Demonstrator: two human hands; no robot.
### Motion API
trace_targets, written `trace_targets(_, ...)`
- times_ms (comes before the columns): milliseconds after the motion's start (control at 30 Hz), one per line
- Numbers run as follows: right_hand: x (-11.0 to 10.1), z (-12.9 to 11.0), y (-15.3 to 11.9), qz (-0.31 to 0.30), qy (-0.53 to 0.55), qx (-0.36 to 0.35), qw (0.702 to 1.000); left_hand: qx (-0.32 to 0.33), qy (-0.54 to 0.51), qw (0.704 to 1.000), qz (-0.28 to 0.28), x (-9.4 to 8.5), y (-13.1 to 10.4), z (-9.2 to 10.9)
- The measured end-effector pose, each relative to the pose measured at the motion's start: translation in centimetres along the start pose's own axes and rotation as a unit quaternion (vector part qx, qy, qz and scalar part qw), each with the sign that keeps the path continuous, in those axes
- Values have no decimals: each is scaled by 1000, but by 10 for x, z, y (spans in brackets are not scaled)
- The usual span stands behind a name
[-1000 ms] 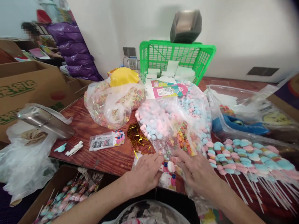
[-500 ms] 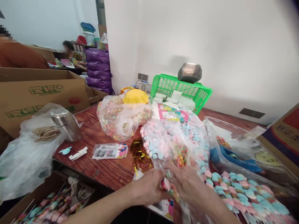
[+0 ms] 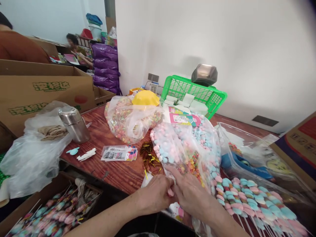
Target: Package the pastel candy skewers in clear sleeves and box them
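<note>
My left hand (image 3: 158, 192) is closed near the front edge of the table, its fingers pinched round a marshmallow skewer (image 3: 171, 192); only a small pink piece of it shows. Against it, my right hand (image 3: 189, 192) closes on the same skewer from the other side, its index finger stretched forward. The hands cover most of what they hold. Just beyond them lies an open clear bag of pink and blue marshmallows (image 3: 165, 144), with a smaller heap of colourful candy rings (image 3: 194, 163) beside it. Gold twist ties (image 3: 149, 156) lie to the left.
Finished marshmallow skewers (image 3: 256, 197) lie in rows at right, before a clear plastic bin (image 3: 247, 174). A box of skewers (image 3: 54, 214) stands lower left. Printed cards (image 3: 118, 153), a steel flask (image 3: 74, 125), a candy-ring bag (image 3: 123, 121) and a green basket (image 3: 214, 102) surround the work area.
My hands have drawn closer together, hiding more of the marshmallow skewer between them. The view has shifted slightly, and a co-worker at the back has raised a hand.
</note>
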State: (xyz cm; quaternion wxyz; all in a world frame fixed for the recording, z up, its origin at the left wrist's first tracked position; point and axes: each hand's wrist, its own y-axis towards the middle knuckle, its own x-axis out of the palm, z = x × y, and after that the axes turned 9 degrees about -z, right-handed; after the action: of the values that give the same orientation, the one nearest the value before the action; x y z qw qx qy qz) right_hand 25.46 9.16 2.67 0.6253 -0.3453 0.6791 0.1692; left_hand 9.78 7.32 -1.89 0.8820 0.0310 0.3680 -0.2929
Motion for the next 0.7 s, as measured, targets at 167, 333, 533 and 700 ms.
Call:
trace_targets(167, 8, 18, 4, 97, 177, -8, 979, 10, 95, 992, 84, -2, -8, -12)
trace_targets(333, 2, 33, -4, 128, 129, -75, 980, -44, 83, 993, 69, -18, -13, -24)
trace_targets(533, 1, 49, -14, 156, -21, -119, 980, -8, -25, 999, -23, -23, -13, -27)
trace_targets(700, 1, 51, -18, 97, -106, -95, 985, -20, 69, 997, 31, -13, -16, -29)
